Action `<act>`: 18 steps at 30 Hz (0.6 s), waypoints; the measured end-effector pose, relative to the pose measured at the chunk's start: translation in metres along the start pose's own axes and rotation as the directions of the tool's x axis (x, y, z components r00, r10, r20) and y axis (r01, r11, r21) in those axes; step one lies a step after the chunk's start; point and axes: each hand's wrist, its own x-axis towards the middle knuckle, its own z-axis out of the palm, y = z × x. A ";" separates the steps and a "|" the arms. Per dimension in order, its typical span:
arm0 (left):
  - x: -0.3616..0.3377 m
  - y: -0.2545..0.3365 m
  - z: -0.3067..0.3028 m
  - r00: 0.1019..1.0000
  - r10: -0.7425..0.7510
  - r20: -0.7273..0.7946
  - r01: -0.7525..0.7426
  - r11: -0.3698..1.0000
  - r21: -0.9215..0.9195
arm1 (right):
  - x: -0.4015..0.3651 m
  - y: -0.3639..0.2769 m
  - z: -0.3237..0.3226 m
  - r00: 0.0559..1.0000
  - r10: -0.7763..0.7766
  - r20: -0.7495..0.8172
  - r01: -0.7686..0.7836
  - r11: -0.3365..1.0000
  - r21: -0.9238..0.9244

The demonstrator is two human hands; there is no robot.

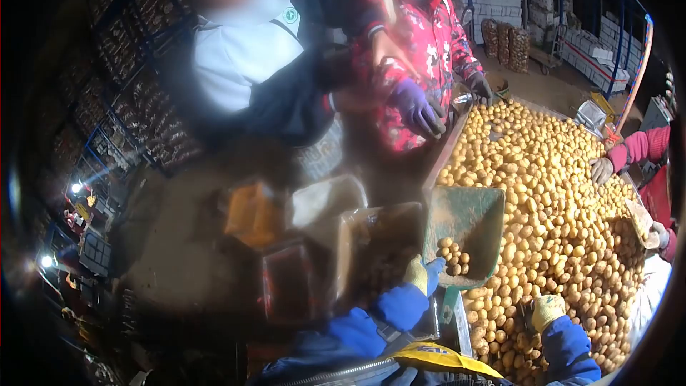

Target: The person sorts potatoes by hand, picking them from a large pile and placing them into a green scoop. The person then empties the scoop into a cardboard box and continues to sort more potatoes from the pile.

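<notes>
My left hand (423,276), in a yellow and blue glove, is at the lower left edge of a green metal chute (466,216). Its blue fingers look stretched out at the rim, beside a small group of potatoes (453,257) inside the chute. My right hand (549,312), in a yellowish glove, rests among the heaped potatoes (547,225) on the sorting table. Dark shadow hides its fingers, so I cannot make out whether they hold a potato. Both my sleeves are blue.
A person in a red patterned jacket (421,50) stands beyond the table; another in a white top (243,57) stands left. Two co-workers' gloved hands (602,170) (656,232) reach in from the right. Blurred crates (254,214) and a bin (329,200) stand on the floor.
</notes>
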 end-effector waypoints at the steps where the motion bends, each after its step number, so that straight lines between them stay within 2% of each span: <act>1: 0.010 -0.018 -0.001 0.999 0.017 -0.030 -0.018 1.000 -0.015 | 0.002 0.003 0.008 1.000 -0.010 -0.030 0.010 1.000 -0.004; 2: 0.015 -0.029 -0.001 0.998 0.034 -0.059 -0.036 0.999 -0.030 | -0.001 -0.001 0.001 1.000 -0.006 -0.028 0.005 1.000 -0.019; 5: -0.021 0.029 0.004 1.000 0.019 0.005 -0.019 1.000 0.008 | -0.004 -0.004 -0.006 1.000 0.014 -0.026 -0.014 1.000 0.021; 10: 0.011 -0.022 -0.001 0.997 0.075 -0.027 -0.074 0.997 0.029 | -0.018 -0.017 -0.027 0.998 0.065 -0.021 -0.064 0.997 0.045; 13: 0.002 -0.006 0.000 0.996 0.075 -0.048 -0.069 0.992 0.104 | -0.021 -0.027 -0.034 0.997 0.067 -0.024 -0.066 0.998 0.024; 15: 0.009 -0.018 -0.004 0.999 0.023 -0.049 -0.025 0.999 -0.033 | -0.023 -0.031 -0.033 0.998 0.051 -0.030 -0.052 0.998 -0.023; 16: 0.032 -0.053 -0.012 0.999 -0.031 -0.035 0.023 0.980 -0.197 | -0.026 -0.033 -0.032 0.998 0.050 -0.030 -0.051 0.998 -0.042; 17: 0.032 -0.049 -0.011 0.999 -0.048 0.000 0.046 0.959 -0.280 | -0.031 -0.036 -0.030 0.998 0.055 -0.030 -0.057 0.997 -0.058; 18: 0.031 -0.044 -0.009 0.997 -0.065 0.035 0.074 0.930 -0.360 | -0.034 -0.042 -0.034 0.985 0.124 -0.120 -0.121 0.992 0.039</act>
